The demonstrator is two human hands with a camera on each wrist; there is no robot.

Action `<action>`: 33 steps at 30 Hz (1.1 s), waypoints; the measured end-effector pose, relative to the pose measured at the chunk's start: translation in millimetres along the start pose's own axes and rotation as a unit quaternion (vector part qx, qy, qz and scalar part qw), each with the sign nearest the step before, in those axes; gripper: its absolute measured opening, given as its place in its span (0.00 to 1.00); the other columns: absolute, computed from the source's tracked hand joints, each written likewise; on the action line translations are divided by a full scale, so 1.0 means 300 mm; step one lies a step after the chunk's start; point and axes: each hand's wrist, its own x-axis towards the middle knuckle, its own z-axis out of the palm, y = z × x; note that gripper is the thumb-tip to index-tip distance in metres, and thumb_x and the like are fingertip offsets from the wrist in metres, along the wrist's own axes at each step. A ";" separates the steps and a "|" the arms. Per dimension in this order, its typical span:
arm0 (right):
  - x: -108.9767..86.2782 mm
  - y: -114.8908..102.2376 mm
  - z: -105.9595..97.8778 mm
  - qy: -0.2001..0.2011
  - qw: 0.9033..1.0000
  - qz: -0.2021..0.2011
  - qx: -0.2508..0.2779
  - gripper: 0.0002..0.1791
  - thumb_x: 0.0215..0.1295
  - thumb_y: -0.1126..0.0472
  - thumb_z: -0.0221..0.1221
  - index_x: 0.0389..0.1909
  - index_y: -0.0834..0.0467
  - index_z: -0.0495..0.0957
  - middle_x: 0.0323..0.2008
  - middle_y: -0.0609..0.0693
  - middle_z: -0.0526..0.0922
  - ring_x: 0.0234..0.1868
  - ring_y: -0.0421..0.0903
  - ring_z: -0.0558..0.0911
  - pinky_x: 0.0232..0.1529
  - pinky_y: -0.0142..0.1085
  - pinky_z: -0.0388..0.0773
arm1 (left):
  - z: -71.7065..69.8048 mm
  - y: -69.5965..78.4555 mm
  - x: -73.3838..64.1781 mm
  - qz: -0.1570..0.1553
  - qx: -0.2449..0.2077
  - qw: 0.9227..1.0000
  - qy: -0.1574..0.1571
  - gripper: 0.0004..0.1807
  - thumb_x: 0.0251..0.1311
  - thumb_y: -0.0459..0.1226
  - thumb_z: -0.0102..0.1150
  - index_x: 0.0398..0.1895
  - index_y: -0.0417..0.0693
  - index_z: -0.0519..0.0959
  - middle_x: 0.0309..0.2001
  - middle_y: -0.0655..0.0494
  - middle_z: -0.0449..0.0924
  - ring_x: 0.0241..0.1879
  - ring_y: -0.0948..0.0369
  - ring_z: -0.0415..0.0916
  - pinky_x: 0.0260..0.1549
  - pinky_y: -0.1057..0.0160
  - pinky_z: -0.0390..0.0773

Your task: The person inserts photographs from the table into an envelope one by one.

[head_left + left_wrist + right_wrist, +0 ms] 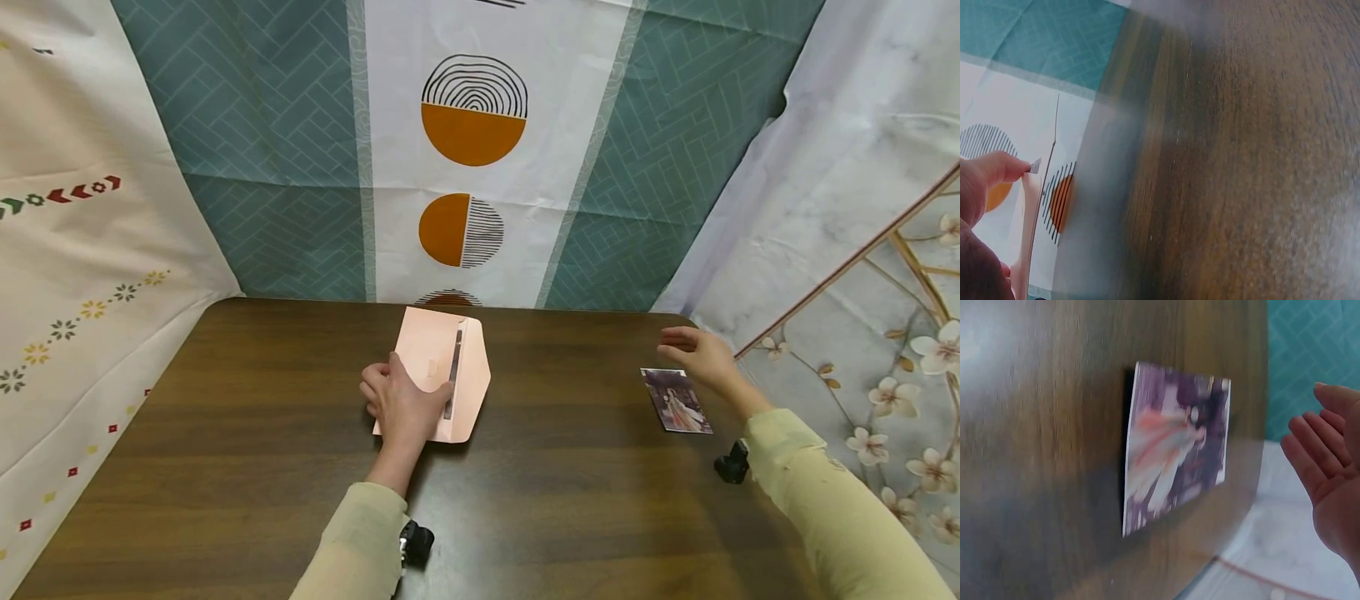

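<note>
My left hand (408, 400) holds a pale pink envelope (420, 337) by its side, its flap (474, 375) folded out to the right. A dark strip of something inside (457, 354) shows along the envelope's opening. In the left wrist view the envelope (1030, 206) appears edge-on, with the thumb (1004, 167) at its rim. To the right, a photo card (677, 402) with a figure in pale, flowing clothes on purple lies on the table. Just beyond it my right hand (701, 358) hovers, holding nothing. Its fingers (1310, 447) are loosely extended, apart from the card (1175, 444).
The brown wooden table (555, 500) ends at a patterned teal and white cloth (480, 183) behind. A flowered white cloth (862, 250) hangs on the right, and a cream cloth (90, 250) on the left.
</note>
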 end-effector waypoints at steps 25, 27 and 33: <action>-0.056 0.178 0.004 -0.026 0.996 0.017 -0.082 0.33 0.72 0.59 0.66 0.69 0.76 0.69 0.63 0.80 0.75 0.61 0.79 0.77 0.62 0.69 0.71 | -0.009 -0.007 0.002 0.008 0.005 1.000 0.006 0.55 0.49 0.48 0.82 0.76 0.32 0.64 0.59 0.36 0.59 0.62 0.38 0.54 0.56 0.37 0.64; -0.059 0.188 0.010 -0.027 0.996 0.024 -0.084 0.34 0.73 0.58 0.66 0.69 0.77 0.68 0.63 0.81 0.74 0.63 0.79 0.75 0.63 0.70 0.69 | -0.010 -0.008 0.002 0.008 0.006 1.000 0.006 0.55 0.49 0.48 0.82 0.76 0.32 0.65 0.59 0.36 0.59 0.62 0.38 0.54 0.56 0.37 0.65; -0.071 0.203 0.026 -0.030 0.994 0.046 -0.090 0.36 0.73 0.57 0.67 0.68 0.79 0.67 0.63 0.81 0.73 0.62 0.80 0.74 0.63 0.70 0.69 | -0.012 -0.012 0.005 0.008 0.012 1.000 0.007 0.54 0.49 0.47 0.82 0.75 0.33 0.65 0.59 0.36 0.59 0.62 0.38 0.55 0.56 0.37 0.64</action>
